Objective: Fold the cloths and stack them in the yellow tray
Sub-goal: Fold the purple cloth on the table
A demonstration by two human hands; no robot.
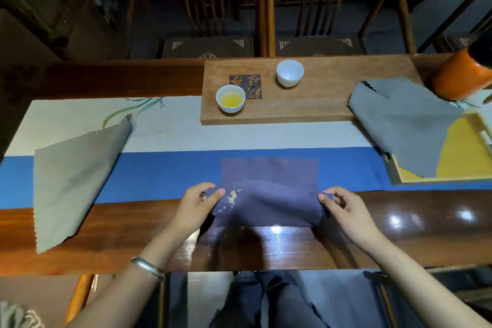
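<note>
folding purple cloth (269, 192) at lower centre, left hand (198, 204) and right hand (343, 206) pinching its corners; grey cloths (77, 176) unfolded, yellow tray (476, 141) holds no folded stack

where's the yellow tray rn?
Head view, far right: the yellow tray sits on the table edge, just right of the wooden board, with a grey cloth draped over its left part.

Both hands (198, 202) (343, 206) pinching purple cloth (269, 194) corners, grey cloth (407, 120) over yellow tray (476, 128)
</note>
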